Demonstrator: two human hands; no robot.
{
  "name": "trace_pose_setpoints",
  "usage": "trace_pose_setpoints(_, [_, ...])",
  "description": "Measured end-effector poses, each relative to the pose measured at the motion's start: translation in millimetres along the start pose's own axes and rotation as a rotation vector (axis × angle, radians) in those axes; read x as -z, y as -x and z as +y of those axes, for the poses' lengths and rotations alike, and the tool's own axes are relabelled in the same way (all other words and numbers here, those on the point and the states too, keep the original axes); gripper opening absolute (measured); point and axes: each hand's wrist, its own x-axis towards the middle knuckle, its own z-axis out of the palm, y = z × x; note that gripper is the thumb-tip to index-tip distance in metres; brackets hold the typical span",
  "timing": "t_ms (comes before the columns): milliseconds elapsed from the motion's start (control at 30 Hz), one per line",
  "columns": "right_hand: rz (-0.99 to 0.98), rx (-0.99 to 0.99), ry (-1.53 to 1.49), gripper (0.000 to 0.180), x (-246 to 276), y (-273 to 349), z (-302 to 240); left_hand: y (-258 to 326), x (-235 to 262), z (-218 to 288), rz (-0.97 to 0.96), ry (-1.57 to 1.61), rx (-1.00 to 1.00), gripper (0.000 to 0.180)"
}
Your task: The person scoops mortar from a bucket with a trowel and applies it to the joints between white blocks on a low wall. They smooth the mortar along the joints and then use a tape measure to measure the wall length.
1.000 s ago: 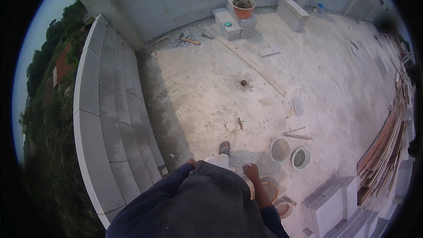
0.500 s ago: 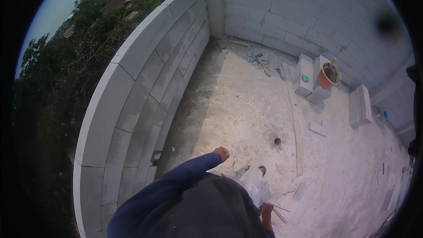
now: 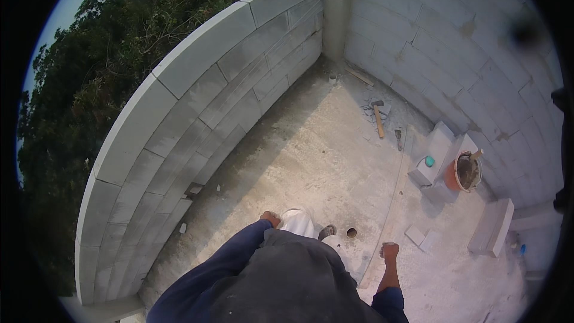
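Observation:
I stand on a rough concrete floor [image 3: 311, 143], looking down over my dark shirt and white trousers. My left hand [image 3: 270, 219] hangs at my side in a blue sleeve, fingers curled, with nothing visible in it. My right hand [image 3: 390, 251] swings out to the right, fist loosely closed, also empty as far as I can see. Between my feet and the right hand is a small round hole [image 3: 351, 232] in the floor. A long thin batten [image 3: 393, 197] runs across the floor just beyond my right hand.
A low curved wall of grey blocks [image 3: 197, 113] bounds the left, with trees beyond. A taller block wall [image 3: 454, 42] closes the back. A hammer [image 3: 378, 116], a trowel [image 3: 398, 138], an orange mortar bucket [image 3: 466, 172] on stacked blocks, and loose blocks [image 3: 492, 227] lie at right.
My view has swung further left toward the corner and the curved wall. My left arm has dropped closer to my body and my right hand has swung out into sight.

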Motion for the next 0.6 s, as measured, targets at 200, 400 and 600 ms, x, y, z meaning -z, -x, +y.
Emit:
trace_pose_setpoints(200, [0.059, 0.135, -0.075, 0.007, 54.0, -146.6, -163.1, -12.6, -51.6, 118.0, -0.035, 0.019, -0.012, 0.029])
trace_pose_setpoints(400, [-0.016, 0.153, 0.105, 0.018, 10.9, -191.4, -210.4, -136.7, -45.5, 163.7, -0.385, -1.359, -0.392, 0.033])
trace_pose_setpoints(600, [-0.025, 0.077, 0.623, 0.044, 18.0, -222.1, -210.9, -126.2, -29.6, 276.6, -0.125, 0.326, 0.080, 0.020])
